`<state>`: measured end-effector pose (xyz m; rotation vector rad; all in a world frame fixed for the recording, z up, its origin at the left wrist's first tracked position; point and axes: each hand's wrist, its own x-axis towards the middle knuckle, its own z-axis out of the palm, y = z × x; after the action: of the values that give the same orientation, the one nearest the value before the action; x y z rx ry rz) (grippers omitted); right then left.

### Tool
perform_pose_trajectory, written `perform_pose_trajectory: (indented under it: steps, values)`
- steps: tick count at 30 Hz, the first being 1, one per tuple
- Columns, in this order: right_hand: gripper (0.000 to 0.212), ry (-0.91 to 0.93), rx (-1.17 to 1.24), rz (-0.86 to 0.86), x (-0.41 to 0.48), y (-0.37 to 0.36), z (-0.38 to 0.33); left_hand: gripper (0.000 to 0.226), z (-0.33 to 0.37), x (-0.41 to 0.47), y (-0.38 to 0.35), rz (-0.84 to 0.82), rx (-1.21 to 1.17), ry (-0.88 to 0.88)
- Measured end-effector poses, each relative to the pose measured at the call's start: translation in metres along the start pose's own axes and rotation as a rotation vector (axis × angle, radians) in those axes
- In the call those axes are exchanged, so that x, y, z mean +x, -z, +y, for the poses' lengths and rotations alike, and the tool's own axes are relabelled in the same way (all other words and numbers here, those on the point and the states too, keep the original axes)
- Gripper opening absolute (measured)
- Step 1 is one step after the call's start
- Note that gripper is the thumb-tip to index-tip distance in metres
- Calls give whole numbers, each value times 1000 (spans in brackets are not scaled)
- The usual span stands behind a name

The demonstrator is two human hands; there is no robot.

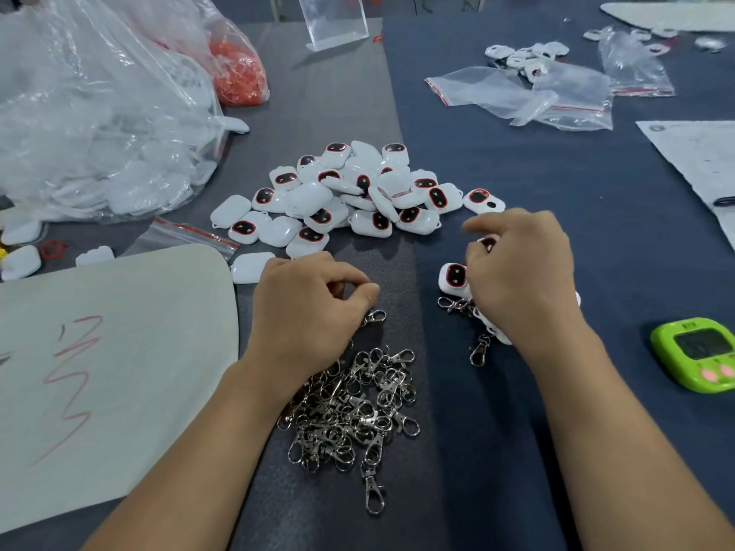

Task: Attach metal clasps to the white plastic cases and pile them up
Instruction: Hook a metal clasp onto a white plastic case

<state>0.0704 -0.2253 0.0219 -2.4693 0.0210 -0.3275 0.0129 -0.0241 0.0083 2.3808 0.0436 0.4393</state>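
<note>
Just beyond the hands (314, 308) (521, 272), heaped white cases (350, 192)

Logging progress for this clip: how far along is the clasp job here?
Early. Done: a few cases with clasps lie under the right hand. In hand: the right hand grips another case; the left hand curls at the loose clasps, grip unclear. Left: the big pile of bare cases.

free: bare surface (401, 272) strip between case pile (350, 196) and clasp heap (354, 407) | flanks: sheet (111, 351) left, green timer (696, 353) right
</note>
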Motion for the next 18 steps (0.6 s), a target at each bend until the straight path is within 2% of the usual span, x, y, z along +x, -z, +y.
perform_pose_trajectory:
  steps: [2, 5, 8, 13, 16, 18]
  values:
    - [44, 109, -106, 41, -2, -2, -2, 12, 1, -1, 3, -83, -19, 14]
    - [49, 250, -123, 89, -7, -7, -9, 21, 1, 0, 11, -200, 40, -59]
    - [49, 338, -133, 26, -11, -20, -23, 14, -3, 2, 14, -234, 86, -106]
    - [58, 310, -187, -245, -8, -44, -30, 17, -5, 0, 9, -234, -20, -57]
    - [65, 263, -177, -255, -6, -44, -26, 18, -6, -2, 4, -168, -64, -25]
    - [58, 276, -210, -217, -6, -41, -25, 17, -5, -3, 2, -121, -90, -5]
